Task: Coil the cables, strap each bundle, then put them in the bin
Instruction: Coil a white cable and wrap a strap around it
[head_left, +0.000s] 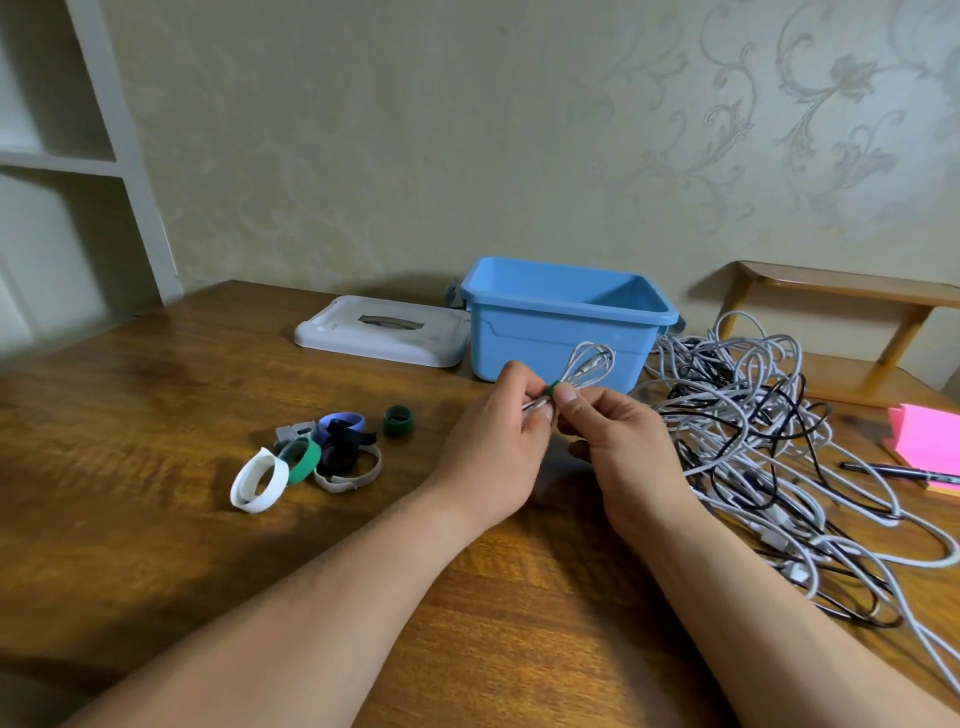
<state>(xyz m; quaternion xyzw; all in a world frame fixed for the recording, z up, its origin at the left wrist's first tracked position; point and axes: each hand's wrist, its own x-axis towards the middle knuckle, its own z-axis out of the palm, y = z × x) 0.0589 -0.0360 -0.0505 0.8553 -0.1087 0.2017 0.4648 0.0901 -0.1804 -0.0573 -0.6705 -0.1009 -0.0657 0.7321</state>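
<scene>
Now left hand (506, 441) and right hand (618, 441) both pinch small coiled grey cable bundle (589, 366) at dark green strap (555, 387); open blue plastic bin (561, 322) at 12 o'clock.

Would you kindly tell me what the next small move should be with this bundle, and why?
Probably press the green strap firmly shut first. The left hand and right hand both pinch the coiled cable at the strap, which circles its middle, but whether it is fastened is unclear. The open blue bin waits just behind.
</scene>
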